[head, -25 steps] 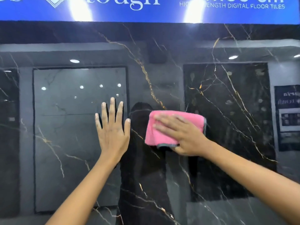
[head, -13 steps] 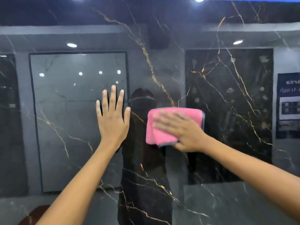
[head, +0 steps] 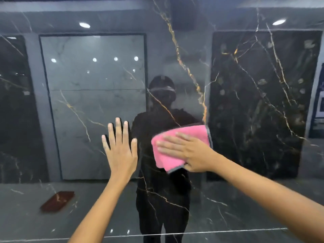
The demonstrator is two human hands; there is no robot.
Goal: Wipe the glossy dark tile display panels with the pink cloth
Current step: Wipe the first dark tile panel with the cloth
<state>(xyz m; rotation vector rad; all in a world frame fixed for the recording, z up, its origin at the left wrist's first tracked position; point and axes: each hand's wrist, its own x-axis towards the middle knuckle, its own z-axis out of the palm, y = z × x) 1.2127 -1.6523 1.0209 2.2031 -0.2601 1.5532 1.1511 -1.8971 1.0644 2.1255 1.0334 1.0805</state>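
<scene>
Reflected showroom: round ceiling downlights [head: 84, 25], a grey marble slab [head: 93, 106] in a dark frame, a black gold-veined slab [head: 259, 106] to its right. A poster [head: 320, 102] at far right edge, blurred. Brown mat [head: 57, 200] on the glossy grey floor [head: 26, 216].

Glossy dark tile panel [head: 184, 55] — gold-veined, upright — pink cloth [head: 177, 148] pressed flat against it.

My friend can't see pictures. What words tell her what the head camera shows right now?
A person's right hand presses a folded pink cloth flat against a glossy dark tile panel with gold veins. The left hand rests open on the panel beside it.
</scene>
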